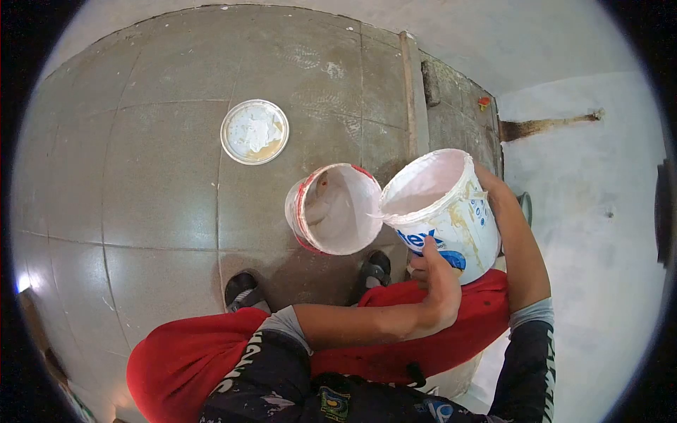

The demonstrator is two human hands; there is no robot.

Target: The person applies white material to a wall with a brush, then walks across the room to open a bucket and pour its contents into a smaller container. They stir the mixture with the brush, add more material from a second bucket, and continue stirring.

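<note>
White bucket [444, 204] is tilted lip-to-rim over red-rimmed tub [335, 208], left hand [436, 285] gripping its base, right hand hidden behind, grip unknown: a slip or overtilt likely floods paint onto tiles [162, 183].

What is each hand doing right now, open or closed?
Left hand: grip closed on the base of the white bucket.
Right hand: reaches behind the white bucket's rim; grip cannot be told.
</note>
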